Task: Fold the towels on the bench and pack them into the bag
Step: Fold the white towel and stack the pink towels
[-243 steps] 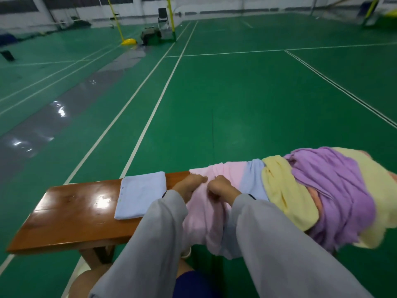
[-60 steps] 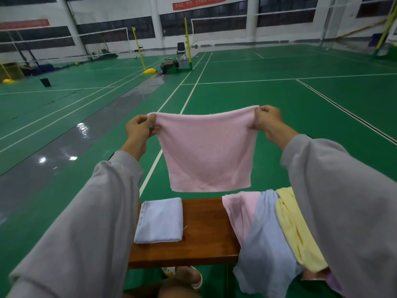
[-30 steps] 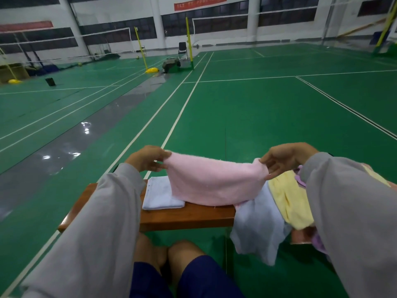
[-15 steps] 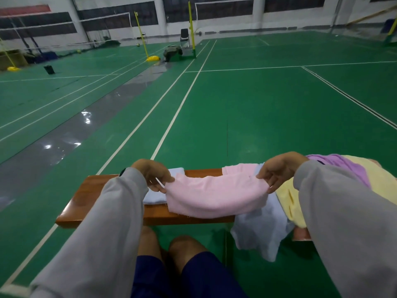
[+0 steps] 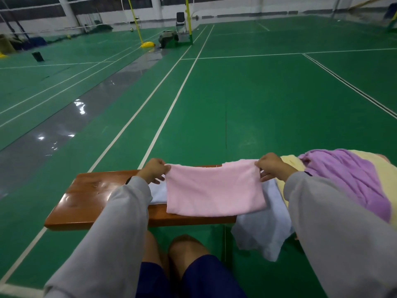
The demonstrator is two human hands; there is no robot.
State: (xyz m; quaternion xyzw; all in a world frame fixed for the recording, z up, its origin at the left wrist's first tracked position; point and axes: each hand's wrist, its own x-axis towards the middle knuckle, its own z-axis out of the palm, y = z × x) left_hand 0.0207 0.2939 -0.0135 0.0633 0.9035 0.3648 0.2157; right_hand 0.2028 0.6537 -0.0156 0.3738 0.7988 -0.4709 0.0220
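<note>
Fingers of the left hand (image 5: 153, 171) and right hand (image 5: 271, 166) pinch the pink towel (image 5: 214, 190) by its far corners, mid-frame over the worktop (image 5: 90, 198). Cloth looks soft, light and limp; corners suit holding

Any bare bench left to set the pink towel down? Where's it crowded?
Free: left end of the bench, bare wood up to the folded towel by the left hand. Also a thin strip in front of the pink towel. Crowded: past the right hand, where the blue towel, yellow towel and purple towel pile up.
</note>
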